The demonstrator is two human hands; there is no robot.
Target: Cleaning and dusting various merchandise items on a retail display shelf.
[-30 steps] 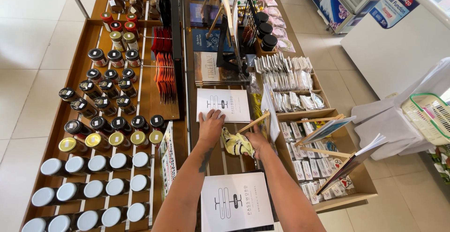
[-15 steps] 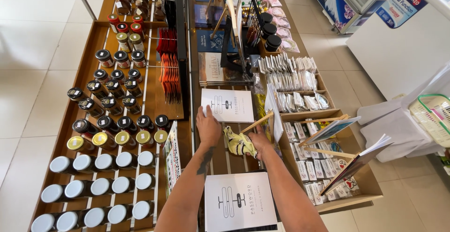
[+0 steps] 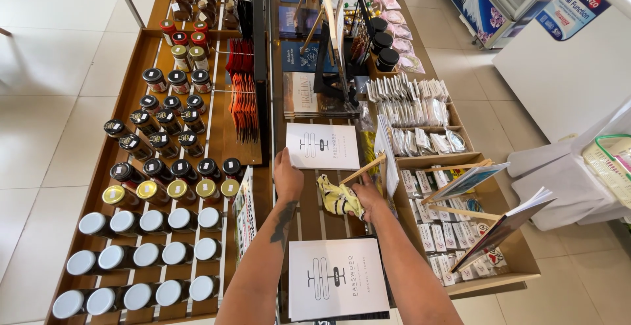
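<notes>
My left hand point(image 3: 287, 179) rests flat on the slatted wooden table, its fingertips touching the near edge of a white booklet stack point(image 3: 323, 145). My right hand point(image 3: 369, 195) presses a crumpled yellow cloth point(image 3: 339, 197) with dark markings onto the slats between the two stacks. A second white booklet stack point(image 3: 338, 278) lies close to me, between my forearms. A thin wooden stick point(image 3: 363, 168) slants up just above my right hand.
Rows of lidded jars point(image 3: 155, 187) fill the wooden tray on the left. Orange packets point(image 3: 242, 88) hang mid-table. Small sachets in wooden bins point(image 3: 427, 134) and propped open books point(image 3: 490, 226) sit on the right. Books and a black stand point(image 3: 328, 69) stand at the back.
My left hand has slid slightly toward the far booklet stack. My right hand and the yellow cloth have shifted a little on the slats.
</notes>
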